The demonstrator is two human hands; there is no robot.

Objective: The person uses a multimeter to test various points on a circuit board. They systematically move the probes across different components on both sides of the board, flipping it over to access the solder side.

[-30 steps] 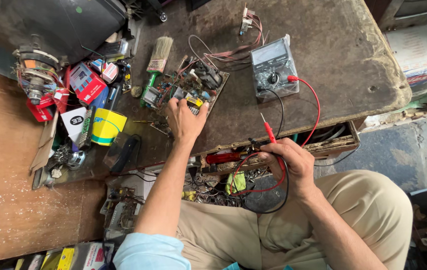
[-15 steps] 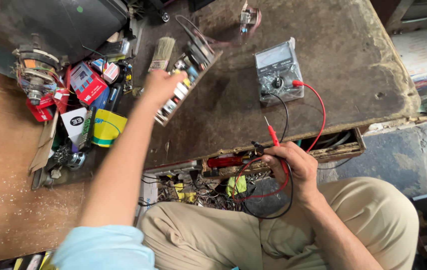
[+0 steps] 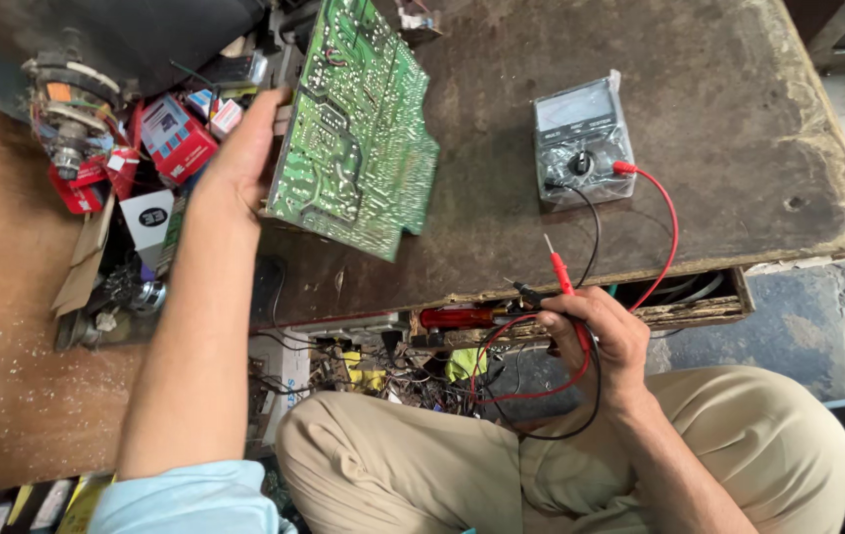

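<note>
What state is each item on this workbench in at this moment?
Green printed circuit board: tilted up on edge, solder side showing, held by left hand.
Grey multimeter: lying flat, red and black leads plugged in.
Red and black probes: gripped together in right hand.
Red-handled screwdriver: lying flat, untouched.

The left hand (image 3: 244, 158) grips a green circuit board (image 3: 355, 129) by its edge, tilted up with the solder side showing. The right hand (image 3: 601, 331) holds red and black test probes (image 3: 559, 272) (both wired to the grey multimeter (image 3: 581, 138)) at the edge of the worn workbench (image 3: 739, 99).
</note>
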